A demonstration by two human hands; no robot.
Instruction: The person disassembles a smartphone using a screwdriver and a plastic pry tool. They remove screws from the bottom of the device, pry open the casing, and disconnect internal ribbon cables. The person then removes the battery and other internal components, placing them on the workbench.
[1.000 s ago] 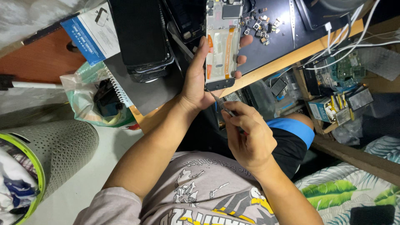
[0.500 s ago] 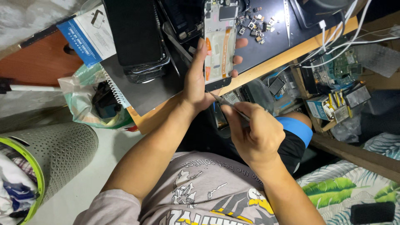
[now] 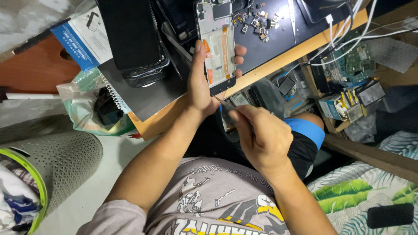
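Fingers of the left hand (image 3: 201, 89) grip an opened phone (image 3: 216, 43); right hand (image 3: 261, 137) pinches tweezers (image 3: 225, 103).

The wooden table (image 3: 278, 65) carries a dark mat (image 3: 265, 48) strewn with small parts (image 3: 257, 21) near its far edge. White cables (image 3: 344, 35) trail over the right corner. A dark sheet (image 3: 152, 91) with stacked phones (image 3: 135, 39) covers the left end.

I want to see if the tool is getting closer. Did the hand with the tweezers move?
Yes. The right hand has moved up toward the desk edge, bringing the tweezers nearer the opened phone held in the left hand.
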